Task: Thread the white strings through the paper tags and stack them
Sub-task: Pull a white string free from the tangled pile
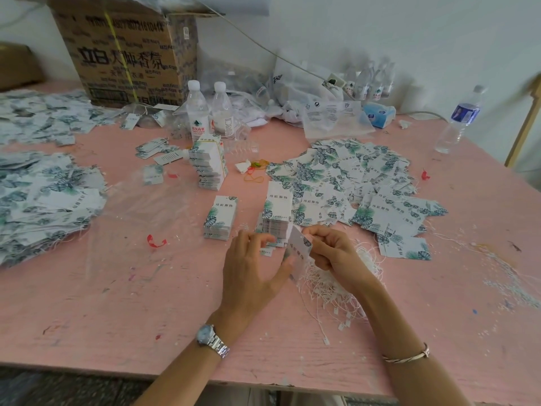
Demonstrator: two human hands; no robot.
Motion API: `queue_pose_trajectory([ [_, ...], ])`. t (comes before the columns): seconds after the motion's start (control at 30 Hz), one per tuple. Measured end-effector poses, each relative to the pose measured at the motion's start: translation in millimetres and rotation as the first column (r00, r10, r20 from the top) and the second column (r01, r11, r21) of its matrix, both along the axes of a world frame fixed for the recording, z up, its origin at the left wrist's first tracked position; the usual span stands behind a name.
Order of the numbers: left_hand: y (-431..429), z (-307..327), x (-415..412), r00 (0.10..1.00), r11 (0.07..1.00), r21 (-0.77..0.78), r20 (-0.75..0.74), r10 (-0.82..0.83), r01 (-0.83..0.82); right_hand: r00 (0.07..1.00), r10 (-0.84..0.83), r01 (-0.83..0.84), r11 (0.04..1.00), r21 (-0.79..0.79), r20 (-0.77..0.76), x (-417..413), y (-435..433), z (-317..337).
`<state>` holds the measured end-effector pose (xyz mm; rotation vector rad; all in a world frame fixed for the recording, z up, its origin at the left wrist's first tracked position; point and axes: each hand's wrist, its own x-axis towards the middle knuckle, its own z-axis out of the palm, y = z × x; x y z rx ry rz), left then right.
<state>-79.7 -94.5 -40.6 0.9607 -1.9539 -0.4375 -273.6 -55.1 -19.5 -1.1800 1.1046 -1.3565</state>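
Note:
A white paper tag (299, 250) with a leaf print stands tilted between my two hands above the pink table (146, 303). My left hand (248, 268) holds its lower edge between thumb and fingers. My right hand (330, 250) pinches its upper right side. A tangle of white strings (336, 285) lies under and behind my right hand. Two neat tag stacks (220, 218) (276, 215) stand just beyond my hands. A loose heap of tags (360, 183) spreads to the right of them.
A taller banded tag stack (208, 162) and two water bottles (199, 112) stand mid-table. A cardboard box (126, 51) is at the back left. More tag heaps (44, 200) cover the left side. Another bottle (459, 118) stands far right. Clear plastic sheet (140, 218) lies left of centre.

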Motion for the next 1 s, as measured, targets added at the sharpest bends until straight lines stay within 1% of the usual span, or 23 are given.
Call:
queue_pose_trajectory([
  [0.1, 1.5, 6.3, -6.7, 0.996, 0.988, -0.157, -0.087, -0.013, 0.000, 1.000, 0.017, -0.017, 1.000, -0.008, -0.009, -0.2, 0.7, 1.3],
  [0.2, 2.1, 12.3, -14.5, 0.993, 0.979, -0.203, -0.111, -0.028, 0.005, 0.999, 0.033, -0.033, 0.999, -0.017, -0.009, 0.6, 2.0, 2.7],
  [0.37, 3.0, 14.1, -20.9, 0.992, 0.983, -0.182, -0.112, -0.052, 0.031, 0.998, 0.046, -0.048, 0.998, -0.039, -0.031, 1.1, 2.2, 3.5],
  [0.53, 0.0, 19.2, -22.4, 0.992, 0.984, -0.174, -0.103, -0.066, 0.047, 0.999, 0.016, -0.018, 0.999, -0.040, -0.033, 0.1, 2.1, 3.0],
  [0.63, -1.1, 20.5, -24.9, 0.992, 0.993, -0.107, -0.113, -0.059, 0.047, 0.996, -0.036, 0.033, 0.999, -0.026, -0.086, 1.1, 3.1, 4.3],
  [0.7, 0.1, 20.0, -26.5, 0.989, 0.997, -0.064, -0.138, -0.049, 0.041, 0.992, -0.035, 0.033, 0.999, -0.018, -0.120, 1.3, 4.7, 5.9],
  [0.8, 1.3, 20.4, -28.1, 0.986, 0.999, -0.012, -0.162, -0.048, 0.047, 0.991, 0.002, -0.007, 0.999, -0.041, -0.135, 1.8, 6.0, 7.5],
  [1.0, -1.6, 19.7, -24.8, 0.980, 0.997, 0.029, -0.185, -0.068, 0.075, 0.987, -0.051, 0.035, 0.993, -0.109, -0.151, 4.4, 2.7, 3.8],
])
